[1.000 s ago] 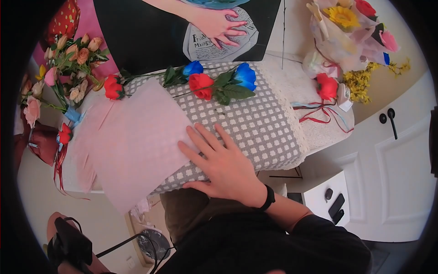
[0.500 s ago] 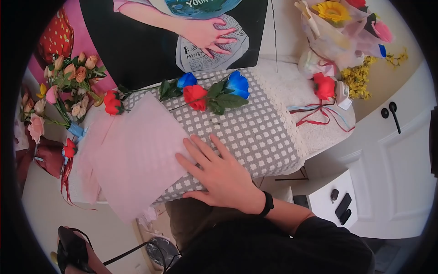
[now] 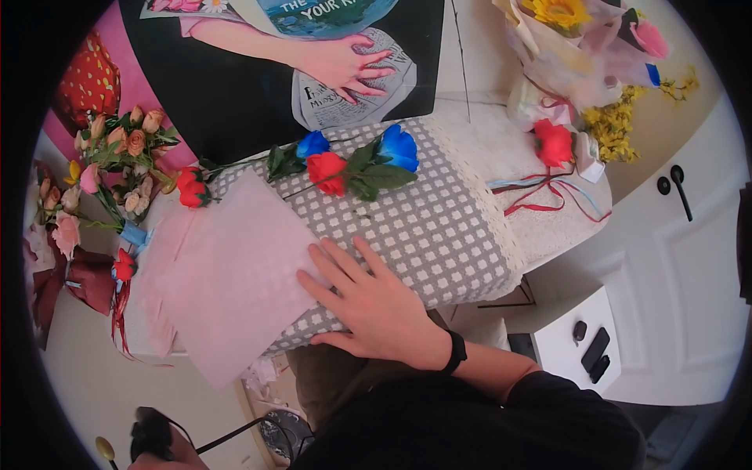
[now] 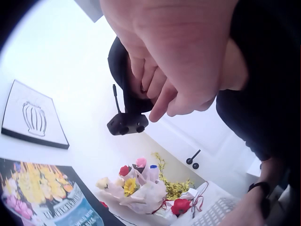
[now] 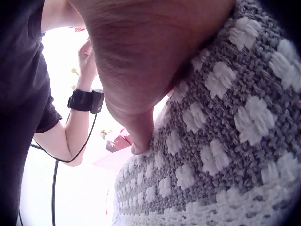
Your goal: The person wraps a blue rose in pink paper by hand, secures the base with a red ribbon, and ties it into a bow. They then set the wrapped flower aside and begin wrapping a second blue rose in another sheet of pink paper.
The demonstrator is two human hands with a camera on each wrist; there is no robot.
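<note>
My right hand [image 3: 384, 313] lies spread on the grey-and-white checked cloth [image 3: 450, 235], its fingertips over the right edge of a stack of pink wrapping sheets [image 3: 235, 274]. In the right wrist view, palm and thumb sit low against the cloth's knitted surface. Raised beside my head, the left hand [image 4: 183, 52] has loosely bent fingers, close to a black head-worn camera [image 4: 126, 123]; nothing shows in its grasp. Above the sheets lie a red rose [image 3: 325, 174], a blue rose [image 3: 399, 147], a smaller blue rose [image 3: 312, 144] and another red rose [image 3: 190, 189].
A painted picture [image 3: 235, 102] stands behind the cloth. Peach roses [image 3: 135, 142] are at the left, a wrapped bouquet [image 3: 564, 70] at the back right. Ribbons [image 3: 548, 192] trail near a red flower [image 3: 554, 143]. A phone [image 3: 596, 349] lies on the low white cabinet [image 3: 560, 345].
The head view has shifted, so the scene sits slightly lower and further left on the table. The left forearm has sunk lower in view. My right hand stays on the cloth and sheets.
</note>
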